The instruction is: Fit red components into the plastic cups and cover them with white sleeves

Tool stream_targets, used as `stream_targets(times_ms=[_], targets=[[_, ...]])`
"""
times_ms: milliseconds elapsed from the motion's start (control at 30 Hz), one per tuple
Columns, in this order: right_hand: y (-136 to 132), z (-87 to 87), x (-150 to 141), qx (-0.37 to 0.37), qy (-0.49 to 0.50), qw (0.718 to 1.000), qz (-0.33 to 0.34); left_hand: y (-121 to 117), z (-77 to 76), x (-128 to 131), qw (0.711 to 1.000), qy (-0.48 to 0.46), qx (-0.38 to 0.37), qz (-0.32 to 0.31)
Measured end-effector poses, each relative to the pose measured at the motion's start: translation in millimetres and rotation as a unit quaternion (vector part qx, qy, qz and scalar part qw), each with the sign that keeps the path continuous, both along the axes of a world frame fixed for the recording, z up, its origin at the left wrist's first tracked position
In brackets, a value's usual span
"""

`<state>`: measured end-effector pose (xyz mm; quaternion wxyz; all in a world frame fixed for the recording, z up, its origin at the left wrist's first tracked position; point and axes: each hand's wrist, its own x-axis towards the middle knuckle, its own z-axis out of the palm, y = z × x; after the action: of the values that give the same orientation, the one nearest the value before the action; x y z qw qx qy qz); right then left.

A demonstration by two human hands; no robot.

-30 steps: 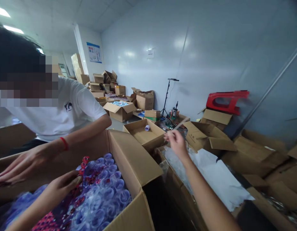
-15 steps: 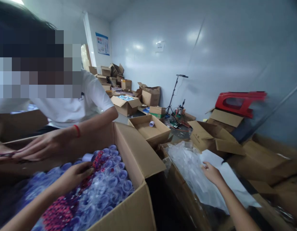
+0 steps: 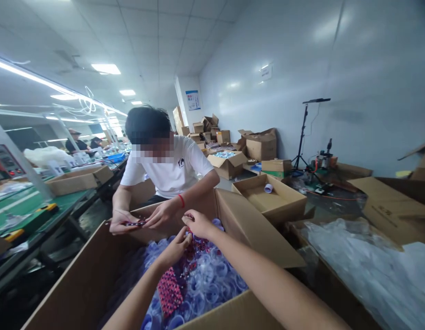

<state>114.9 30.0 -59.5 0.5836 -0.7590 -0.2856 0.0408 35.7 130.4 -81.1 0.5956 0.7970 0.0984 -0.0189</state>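
My left hand (image 3: pixel 176 249) is over the open cardboard box (image 3: pixel 263 229), its fingers pinched at the end of a red beaded piece (image 3: pixel 190 253). Close beside it, my right hand (image 3: pixel 201 224) is closed too, thumb and fingers pressed together; what lies between them is too small to make out. Beneath both hands, the box is filled with clear-purple plastic cups (image 3: pixel 212 279), some apparently in thin clear film. A flat pink-and-dark beaded sheet (image 3: pixel 169 292) lies on the cups below my left hand.
Across the box, a co-worker in a white shirt (image 3: pixel 171 169) holds a dark beaded strip (image 3: pixel 135 223). To the right are a shallow carton with one purple cup (image 3: pixel 268 188) and a box of clear plastic bags (image 3: pixel 363 256). A green-topped workbench (image 3: pixel 23 206) stands left.
My right hand has left the white sheet and plastic bags at the right and come beside my left hand over the box. The view has turned left.
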Motion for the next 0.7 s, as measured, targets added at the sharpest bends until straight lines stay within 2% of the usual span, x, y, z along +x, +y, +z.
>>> stream_targets(times_ms=[100,167,267,400,533,600,700], targets=[[14,-13.7,5,0.086,0.079,0.993,0.008,-1,-3.3,4,1.0,-0.014,-0.019,0.014],[10,-21.1,9,0.139,0.138,0.981,0.009,-4,-4.3,6,0.999,-0.023,-0.02,0.013],[1,-27.0,14,0.176,0.166,0.97,0.02,-11,-4.9,9,0.999,-0.019,-0.035,0.002],[-2,-27.6,14,0.157,0.151,0.976,-0.023,-17,-5.6,12,0.997,0.003,-0.083,-0.01],[1,-27.1,10,0.102,0.04,0.992,-0.064,-18,-8.7,13,0.995,0.006,-0.103,-0.009],[2,-28.1,9,0.083,-0.002,0.994,-0.072,-16,-11.2,13,0.993,0.005,-0.115,-0.005],[0,-30.1,10,0.067,-0.003,0.995,-0.068,-15,-13.4,13,0.991,0.011,-0.131,-0.005]])
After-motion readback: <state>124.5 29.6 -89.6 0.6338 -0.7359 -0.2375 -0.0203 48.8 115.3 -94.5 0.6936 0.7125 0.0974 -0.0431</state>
